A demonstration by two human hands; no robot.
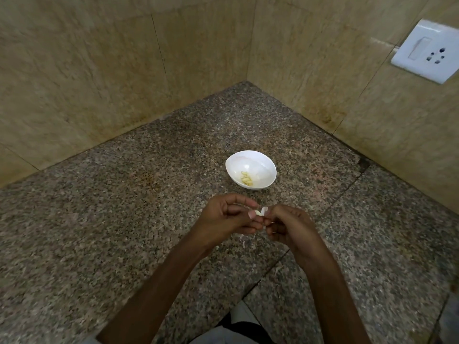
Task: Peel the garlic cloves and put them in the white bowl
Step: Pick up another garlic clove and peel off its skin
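Far left: beige tiled wall (pixel 74 83) meets the speckled granite counter (pixel 111 219) along its back-left edge, w/ brownish staining along that joint. L hand (pixel 223 216) comes up from the near edge, forearm bare, held above the counter's middle; fingers curled, thumb + forefinger tips pinching the garlic clove (pixel 258 213) at its left end. Clove is off the counter, in the air btwn the two hands, on the near side of the white bowl (pixel 269 167) and not touching it. A pale skin flap (pixel 264 209) stands up off the clove's right end; rest of the clove looks whitish, can't tell how much skin is on it, slight blur. Bowl sits upright on the counter, toward the back corner from the hands, approx mid-width; inside, a small heap of yellowish peeled cloves (pixel 247 181) lies on the near-left part of its bottom. Under the hands, a few thin white skin scraps (pixel 244 244) lie on the counter. R hand (pixel 289 225) mirrors the L: fingers curled in, thumb + forefinger nipping the clove's right end by the skin flap, close against the L fingertips. Right of it a dark seam (pixel 344 192) runs across the counter from the near edge toward the back-right edge. Far right, up on the tiled wall above that back-right edge, a white switch-and-socket plate (pixel 426 50)
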